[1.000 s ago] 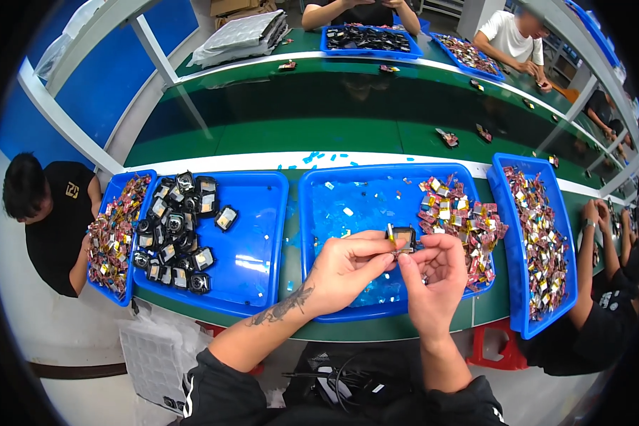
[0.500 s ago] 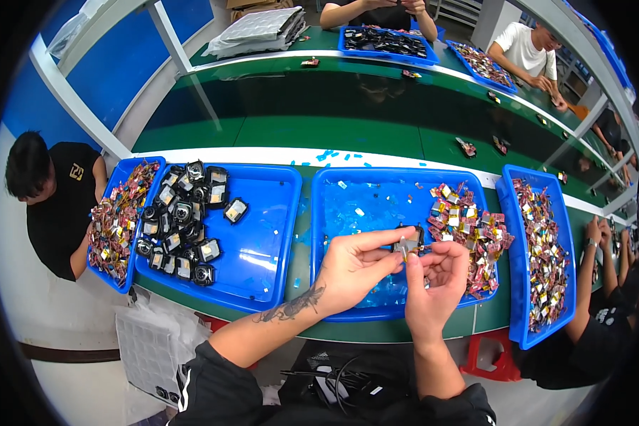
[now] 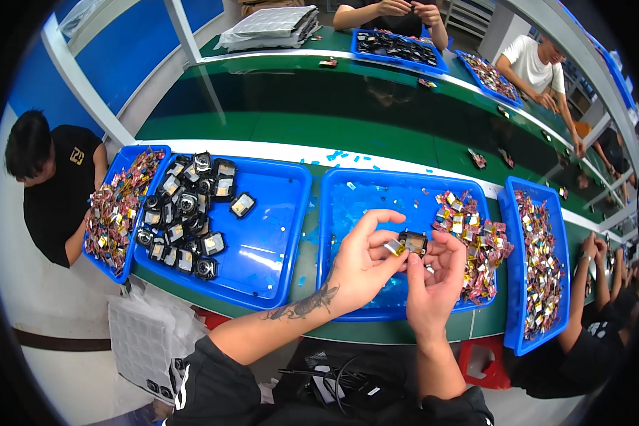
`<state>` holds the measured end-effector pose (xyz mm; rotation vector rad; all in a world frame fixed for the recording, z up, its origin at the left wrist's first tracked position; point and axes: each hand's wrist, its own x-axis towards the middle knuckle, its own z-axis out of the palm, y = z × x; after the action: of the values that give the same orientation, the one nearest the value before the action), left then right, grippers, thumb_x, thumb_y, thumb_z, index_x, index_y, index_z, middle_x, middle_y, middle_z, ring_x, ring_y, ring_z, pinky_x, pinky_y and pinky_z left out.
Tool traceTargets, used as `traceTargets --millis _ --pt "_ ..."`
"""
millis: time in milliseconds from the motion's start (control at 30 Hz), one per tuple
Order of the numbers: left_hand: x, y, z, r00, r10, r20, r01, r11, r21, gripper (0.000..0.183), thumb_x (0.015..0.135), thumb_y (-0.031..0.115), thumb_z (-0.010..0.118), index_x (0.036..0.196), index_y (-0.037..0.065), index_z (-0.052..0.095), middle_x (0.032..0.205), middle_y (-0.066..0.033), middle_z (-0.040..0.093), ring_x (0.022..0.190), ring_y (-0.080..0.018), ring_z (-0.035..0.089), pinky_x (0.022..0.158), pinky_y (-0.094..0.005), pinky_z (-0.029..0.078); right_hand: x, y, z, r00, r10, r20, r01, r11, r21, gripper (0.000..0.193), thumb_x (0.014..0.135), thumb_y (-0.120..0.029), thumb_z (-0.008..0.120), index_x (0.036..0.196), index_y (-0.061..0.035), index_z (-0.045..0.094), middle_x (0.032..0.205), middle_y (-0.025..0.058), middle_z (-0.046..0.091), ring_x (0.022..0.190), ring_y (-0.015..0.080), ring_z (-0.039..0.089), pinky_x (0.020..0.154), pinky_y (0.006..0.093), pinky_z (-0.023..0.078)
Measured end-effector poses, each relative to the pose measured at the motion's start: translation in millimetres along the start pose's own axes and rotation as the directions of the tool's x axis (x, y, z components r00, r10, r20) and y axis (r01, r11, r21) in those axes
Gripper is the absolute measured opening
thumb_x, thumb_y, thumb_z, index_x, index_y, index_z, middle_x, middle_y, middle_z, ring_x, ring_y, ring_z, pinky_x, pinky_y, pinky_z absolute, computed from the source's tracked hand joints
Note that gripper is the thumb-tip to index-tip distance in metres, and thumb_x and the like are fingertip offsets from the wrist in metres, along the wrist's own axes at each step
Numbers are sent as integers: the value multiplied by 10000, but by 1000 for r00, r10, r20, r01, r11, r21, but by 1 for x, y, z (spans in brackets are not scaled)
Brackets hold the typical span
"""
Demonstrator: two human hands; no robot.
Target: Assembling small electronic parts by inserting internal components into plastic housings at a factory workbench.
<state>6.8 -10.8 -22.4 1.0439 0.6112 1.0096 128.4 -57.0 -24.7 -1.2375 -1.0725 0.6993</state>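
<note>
Over the middle blue tray (image 3: 331,213), both my hands work close together. Between thumb and fingers, my left hand (image 3: 362,266) pinches a small silver battery (image 3: 394,246) with yellow tape at its edge. My right hand (image 3: 437,284) has its fingers curled around a black watch case (image 3: 413,243), whose open inside faces up. The battery is right beside the case; whether a strip still joins them I cannot tell. To the right, in the same tray, lies a heap of small red circuit boards (image 3: 468,227) with silver and yellow parts.
Left stands a blue tray (image 3: 263,277) with several black watch cases (image 3: 184,202). Narrower trays of small parts flank both sides (image 3: 547,341). Behind runs a green conveyor belt (image 3: 277,106) with scattered pieces; blue film scraps (image 3: 337,155) lie along its white edge. Other people sit around.
The silver battery, before over the case, is now out to its left in my left hand, and the case's inside shows. The whole view has shifted slightly.
</note>
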Motion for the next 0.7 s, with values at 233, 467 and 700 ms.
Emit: traceTargets --millis 233,467,700 --pt "-4 26 -2 967 246 -69 -196 888 417 513 880 44 629 1343 71 411 1144 -178 623 1001 -249 646 810 -348 542 61 -11 -9 954 -4 300 60 982 -179 383 832 68 597 1178 -8 452 863 55 586 754 104 589 596 240 504" --pt "-33 75 -139 876 440 -197 322 -229 919 199 880 218 621 1002 61 633 1075 -140 635 984 -318 626 786 -447 520 236 47 52 891 385 241 -256 864 -434 536 691 -26 790 1129 -18 481 931 142 641 760 161 628 562 305 519" --pt "-32 56 -160 923 346 -171 282 -302 911 195 852 147 638 991 12 617 1007 -169 615 925 -358 630 778 -462 522 266 109 20 983 169 69 -53 625 -779 545 613 -241 888 1008 -13 589 969 169 660 874 284 656 723 378 524"
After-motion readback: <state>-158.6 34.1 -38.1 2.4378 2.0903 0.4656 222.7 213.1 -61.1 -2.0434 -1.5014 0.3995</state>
